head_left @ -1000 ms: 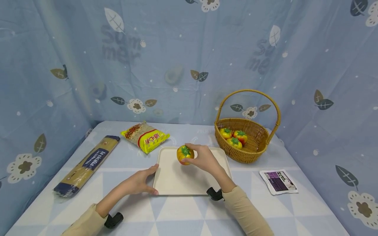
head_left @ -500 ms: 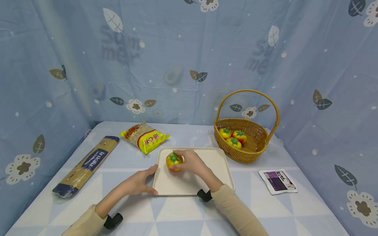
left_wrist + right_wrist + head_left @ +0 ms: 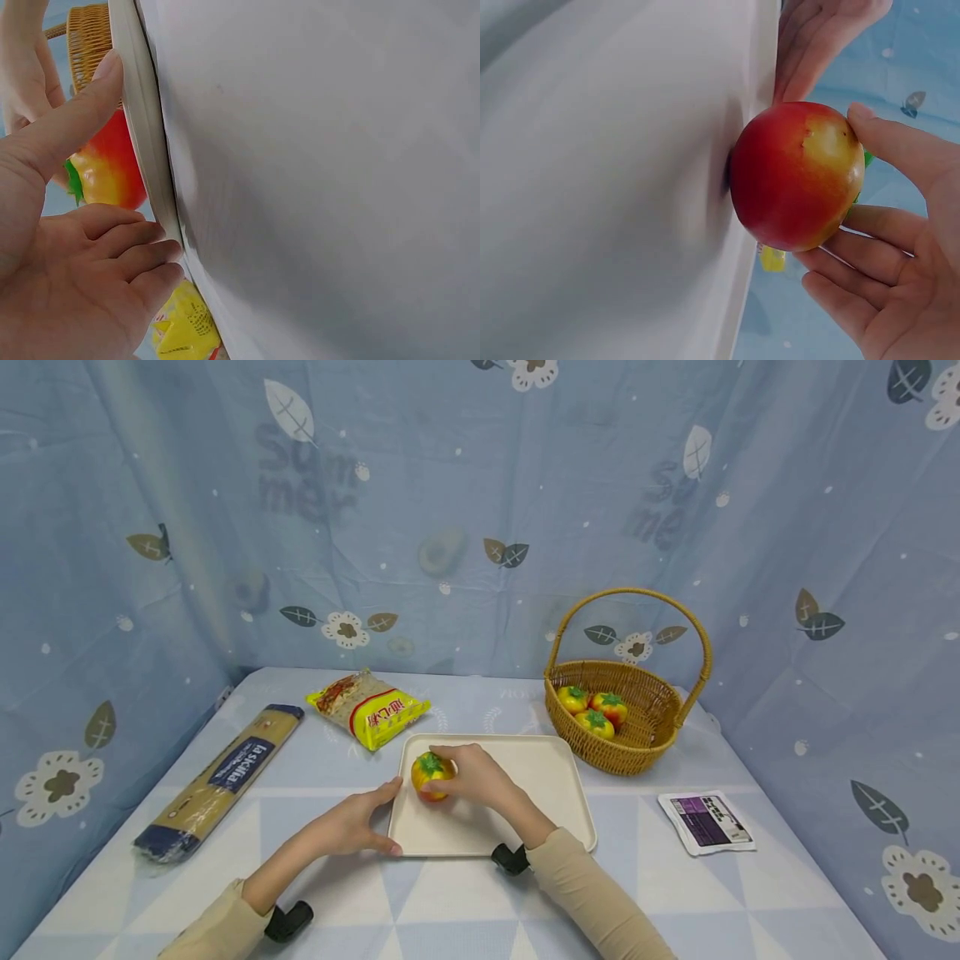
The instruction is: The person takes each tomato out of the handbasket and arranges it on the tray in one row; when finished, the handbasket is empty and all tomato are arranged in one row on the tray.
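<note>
A red-and-yellow persimmon (image 3: pixel 431 774) with a green leafy top is at the left part of a cream tray (image 3: pixel 517 797). My right hand (image 3: pixel 476 779) pinches it between thumb and fingers, and in the right wrist view its red underside (image 3: pixel 787 180) is at the tray surface; whether it fully touches I cannot tell. My left hand (image 3: pixel 348 822) rests against the tray's left edge, fingers and thumb spread. In the left wrist view the thumb (image 3: pixel 82 112) and the bent fingertips meet the tray rim (image 3: pixel 142 112).
A wicker basket (image 3: pixel 652 727) with a tall handle holds three more persimmons (image 3: pixel 609 708) at the back right. A yellow pasta bag (image 3: pixel 371 710) lies behind the tray, a long spaghetti pack (image 3: pixel 225 781) at left. A white-and-purple packet (image 3: pixel 707 822) lies at right.
My right hand has carried the persimmon left and lower, from above the tray's middle to its left part. The left hand has stayed at the tray's edge.
</note>
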### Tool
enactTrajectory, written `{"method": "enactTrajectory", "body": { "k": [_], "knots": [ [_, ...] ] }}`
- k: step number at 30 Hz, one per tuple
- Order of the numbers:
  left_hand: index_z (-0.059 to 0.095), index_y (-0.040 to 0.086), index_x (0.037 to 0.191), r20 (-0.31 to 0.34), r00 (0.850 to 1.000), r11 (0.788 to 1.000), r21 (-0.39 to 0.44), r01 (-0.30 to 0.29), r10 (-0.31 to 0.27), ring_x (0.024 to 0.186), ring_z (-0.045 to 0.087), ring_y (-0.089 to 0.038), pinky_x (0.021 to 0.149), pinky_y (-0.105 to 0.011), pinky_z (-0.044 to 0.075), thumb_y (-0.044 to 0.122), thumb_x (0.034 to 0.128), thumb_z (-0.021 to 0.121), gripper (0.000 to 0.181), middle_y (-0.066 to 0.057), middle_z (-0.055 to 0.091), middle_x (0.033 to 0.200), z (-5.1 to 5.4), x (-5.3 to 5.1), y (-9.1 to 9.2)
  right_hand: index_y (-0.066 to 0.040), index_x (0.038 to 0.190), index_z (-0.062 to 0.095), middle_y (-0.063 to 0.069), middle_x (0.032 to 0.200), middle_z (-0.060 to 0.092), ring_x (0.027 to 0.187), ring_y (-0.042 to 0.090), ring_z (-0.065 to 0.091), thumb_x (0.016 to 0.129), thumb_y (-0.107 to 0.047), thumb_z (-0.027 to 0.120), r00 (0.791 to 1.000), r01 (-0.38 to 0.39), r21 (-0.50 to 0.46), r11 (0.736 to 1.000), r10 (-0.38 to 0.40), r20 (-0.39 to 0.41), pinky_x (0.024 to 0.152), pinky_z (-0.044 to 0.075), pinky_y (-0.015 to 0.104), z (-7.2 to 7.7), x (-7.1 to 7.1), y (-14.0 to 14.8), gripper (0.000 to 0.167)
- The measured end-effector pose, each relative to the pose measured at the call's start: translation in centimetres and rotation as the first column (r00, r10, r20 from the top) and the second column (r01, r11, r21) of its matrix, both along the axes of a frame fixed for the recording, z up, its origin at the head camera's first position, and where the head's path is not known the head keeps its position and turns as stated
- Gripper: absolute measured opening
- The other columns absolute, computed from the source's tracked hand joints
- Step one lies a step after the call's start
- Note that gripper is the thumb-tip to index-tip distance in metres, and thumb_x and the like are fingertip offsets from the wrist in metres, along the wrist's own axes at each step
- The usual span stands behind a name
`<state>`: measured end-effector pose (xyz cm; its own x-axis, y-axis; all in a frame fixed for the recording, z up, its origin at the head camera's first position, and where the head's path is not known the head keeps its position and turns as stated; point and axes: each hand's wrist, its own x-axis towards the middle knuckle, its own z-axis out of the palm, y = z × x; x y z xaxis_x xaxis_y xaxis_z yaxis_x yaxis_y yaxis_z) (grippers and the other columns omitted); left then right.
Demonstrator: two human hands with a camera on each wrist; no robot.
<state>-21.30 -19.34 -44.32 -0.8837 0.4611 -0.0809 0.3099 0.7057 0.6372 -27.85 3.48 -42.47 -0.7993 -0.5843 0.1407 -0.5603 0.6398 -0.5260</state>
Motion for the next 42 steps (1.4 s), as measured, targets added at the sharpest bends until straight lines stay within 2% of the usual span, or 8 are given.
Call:
{"method": "enactTrajectory", "body": {
  "k": [8, 12, 25, 32, 37, 42],
  "knots": [
    [0.03, -0.008, 0.147, 0.007, 1.0, 1.0, 0.001, -0.01, 0.01, 0.139, 0.028, -0.04, 0.111, -0.052, 0.029, 0.032, 0.0679, 0.087, 0.106, -0.024, 0.028, 0.152, 0.0, 0.0, 0.1, -0.003, 0.138, 0.052, 0.009, 0.134, 0.058, 0.117, 0.018, 0.057, 0.074, -0.031, 0.085, 1.0, -0.012, 0.028, 1.0, 0.012, 0.013, 0.104, 0.043, 0.031, 0.2, 0.2, 0.3, 0.077],
    [0.03, -0.008, 0.147, 0.002, 1.0, 1.0, -0.004, -0.008, 0.008, 0.139, 0.029, -0.04, 0.111, -0.052, 0.029, 0.033, 0.068, 0.087, 0.105, -0.024, 0.028, 0.152, 0.0, -0.1, 0.1, -0.003, 0.138, 0.052, 0.009, 0.134, 0.058, 0.118, 0.018, 0.056, 0.075, -0.028, 0.085, 1.0, -0.018, 0.025, 1.0, 0.018, 0.021, 0.104, 0.043, 0.031, 0.2, 0.3, 0.2, 0.075],
    [0.028, -0.008, 0.147, -0.004, 1.0, 1.0, -0.006, 0.007, -0.007, 0.138, 0.029, -0.041, 0.112, -0.052, 0.028, 0.031, 0.0689, 0.087, 0.106, -0.026, 0.028, 0.151, -0.1, -0.2, 0.0, -0.004, 0.139, 0.051, 0.009, 0.135, 0.057, 0.119, 0.018, 0.056, 0.076, -0.034, 0.083, 1.0, -0.024, 0.027, 0.999, 0.023, 0.015, 0.103, 0.044, 0.031, -0.2, 0.5, 0.0, 0.077],
    [0.029, -0.008, 0.147, -0.001, 1.0, 1.0, -0.008, 0.004, -0.004, 0.139, 0.029, -0.04, 0.112, -0.052, 0.028, 0.032, 0.0689, 0.087, 0.105, -0.025, 0.028, 0.152, -0.1, -0.1, -0.1, -0.004, 0.139, 0.051, 0.009, 0.136, 0.056, 0.121, 0.02, 0.055, 0.074, -0.034, 0.084, 0.999, -0.02, 0.005, 1.0, 0.02, 0.037, 0.104, 0.044, 0.034, 0.1, 0.6, 0.3, 0.079],
    [0.029, -0.008, 0.146, -0.002, 1.0, 1.0, -0.009, 0.011, -0.011, 0.138, 0.029, -0.041, 0.112, -0.053, 0.027, 0.034, 0.069, 0.086, 0.105, -0.026, 0.027, 0.151, 0.0, -0.1, -0.1, -0.004, 0.14, 0.05, 0.009, 0.138, 0.054, 0.125, 0.021, 0.052, 0.073, -0.037, 0.084, 0.999, -0.032, -0.006, 0.999, 0.032, 0.014, 0.105, 0.042, 0.035, 0.2, 0.6, 1.0, 0.082],
    [0.029, -0.008, 0.146, -0.005, 1.0, 1.0, -0.011, 0.01, -0.01, 0.138, 0.029, -0.041, 0.112, -0.053, 0.027, 0.036, 0.0681, 0.086, 0.106, -0.026, 0.028, 0.151, 0.0, 0.0, 0.0, -0.002, 0.141, 0.048, 0.01, 0.141, 0.051, 0.128, 0.023, 0.048, 0.075, -0.033, 0.083, 0.999, -0.041, -0.04, 0.998, 0.04, -0.006, 0.107, 0.04, 0.035, 0.5, 0.8, 2.5, 0.08]
  ]
}}
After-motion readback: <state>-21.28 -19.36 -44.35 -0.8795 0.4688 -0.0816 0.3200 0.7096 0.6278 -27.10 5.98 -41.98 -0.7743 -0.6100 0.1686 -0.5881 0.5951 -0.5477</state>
